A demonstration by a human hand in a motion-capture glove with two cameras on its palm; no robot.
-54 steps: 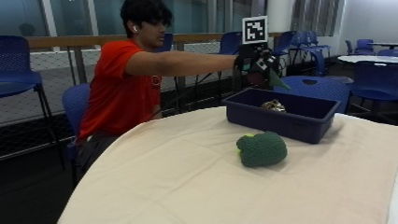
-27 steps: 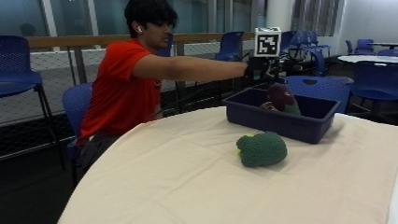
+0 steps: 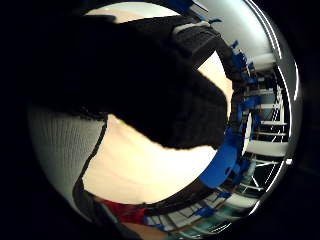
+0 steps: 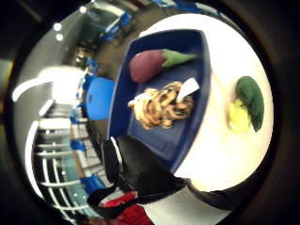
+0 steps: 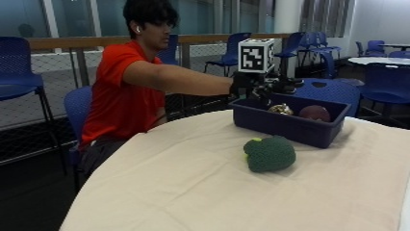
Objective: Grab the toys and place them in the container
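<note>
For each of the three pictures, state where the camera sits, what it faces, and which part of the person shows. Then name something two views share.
Outside view: beside the table, facing the person's gloved right hand above the blue container.
Thumb-side palm view: looks down into the container at the eggplant toy; glove strap shows.
Little-finger-side palm view: faces the tablecloth; gloved fingers fill it.
Shared: the broccoli toy.

A person in a red shirt reaches the gloved right hand (image 5: 249,84) over the near end of a blue bin (image 5: 289,126) holding two toys. A green broccoli toy (image 5: 269,154) lies on the tablecloth (image 5: 160,192) just beside the bin.
</note>
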